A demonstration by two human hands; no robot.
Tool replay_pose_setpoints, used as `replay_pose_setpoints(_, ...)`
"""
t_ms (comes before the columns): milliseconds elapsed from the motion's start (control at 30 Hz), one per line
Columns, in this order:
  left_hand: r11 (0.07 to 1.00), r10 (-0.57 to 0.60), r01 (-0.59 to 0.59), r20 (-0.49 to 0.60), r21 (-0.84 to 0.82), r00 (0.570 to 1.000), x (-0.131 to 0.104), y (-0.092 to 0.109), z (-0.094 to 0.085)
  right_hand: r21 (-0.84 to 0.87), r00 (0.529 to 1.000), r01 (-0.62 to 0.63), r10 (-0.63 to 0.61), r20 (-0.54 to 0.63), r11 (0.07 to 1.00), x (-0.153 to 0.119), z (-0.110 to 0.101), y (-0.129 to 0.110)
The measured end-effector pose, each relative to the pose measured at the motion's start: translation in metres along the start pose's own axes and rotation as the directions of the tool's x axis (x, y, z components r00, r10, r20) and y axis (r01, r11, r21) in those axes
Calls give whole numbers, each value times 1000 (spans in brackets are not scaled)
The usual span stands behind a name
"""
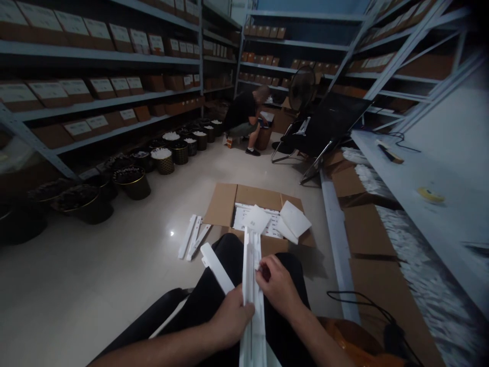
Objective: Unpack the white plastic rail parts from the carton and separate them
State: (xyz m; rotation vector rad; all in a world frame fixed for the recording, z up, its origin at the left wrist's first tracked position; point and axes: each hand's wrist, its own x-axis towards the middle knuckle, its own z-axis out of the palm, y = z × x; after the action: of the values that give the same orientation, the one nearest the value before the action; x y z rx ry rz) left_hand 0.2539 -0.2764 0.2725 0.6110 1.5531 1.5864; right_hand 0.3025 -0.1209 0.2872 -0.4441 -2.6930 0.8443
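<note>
A long white plastic profile (251, 250) with grooves along its length lies over my lap, pointing away from me. My left hand (232, 316) is closed round it, thumb across the top. At its right edge, my right hand (278, 283) has its fingers curled in a pinch; whatever may be between the fingertips is hidden. A flat white strip (218, 267) rests on my left thigh beside the left hand.
In front of my knees stands an open cardboard box (221, 201) with white parts inside. Several white strips (188, 237) lie on the floor. Black baskets (133, 186) line the left shelves. A person (244, 114) sits farther back near a folding chair (324, 125). A white table (416, 188) is right.
</note>
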Motion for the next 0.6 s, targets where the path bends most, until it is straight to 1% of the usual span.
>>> replay_pose_setpoints(133, 1000, -3, 3, -13, -12, 1000, 1, 3, -1, 30, 999, 31, -29, -42, 999, -1, -2, -1)
replay_pose_setpoints(267, 998, -54, 52, -39, -44, 998, 4, 7, -3, 95, 998, -31, 36, -54, 995, 1, -10, -2)
replay_pose_setpoints(333, 994, -75, 70, -56, -80, 996, 6, 11, -5, 119, 996, -58, 65, -58, 991, 3, -17, -4)
replay_pose_setpoints(433, 986, -84, 73, -71, -148, 994, 9, 17, -5, 128, 997, -42, 50, -53, 991, 5, -25, -8)
replay_pose_setpoints(600, 951, -175, 141, -103, -274, 979, 16, 22, -2, 113, 998, -23, 29, -51, 993, 5, -27, -16)
